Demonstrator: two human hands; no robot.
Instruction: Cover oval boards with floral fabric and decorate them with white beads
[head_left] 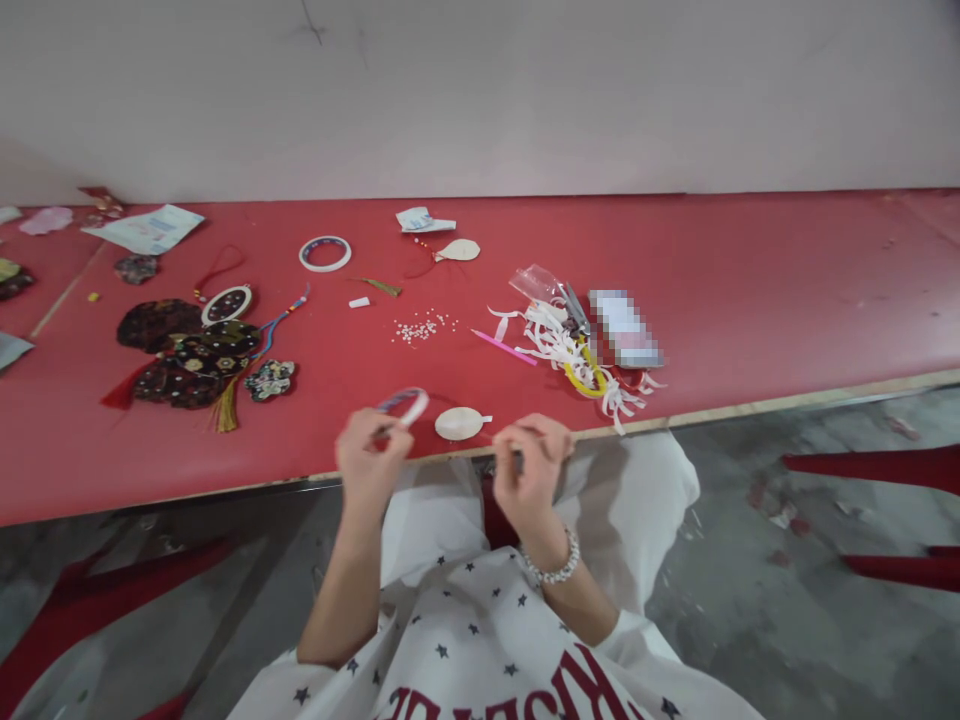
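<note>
My left hand (373, 445) is closed on a roll of white tape (409, 408), held just over the table's front edge. To its right, a pale oval piece (459, 424) with a small white tab lies flat near that edge. My right hand (529, 455) is beside the tab, its fingers pinched together; what they hold, if anything, is too small to make out. Small white beads (424, 326) are scattered behind the oval piece. A pink pen-like stick (504, 346) lies right of the beads.
On the red table (750, 300), dark patterned ornaments (187, 365) with tassels lie left. Scissors (576, 308), white strips (555, 340) and a blurred flat object (625, 328) lie right. Another tape roll (325, 254) and an oval piece (459, 250) are farther back.
</note>
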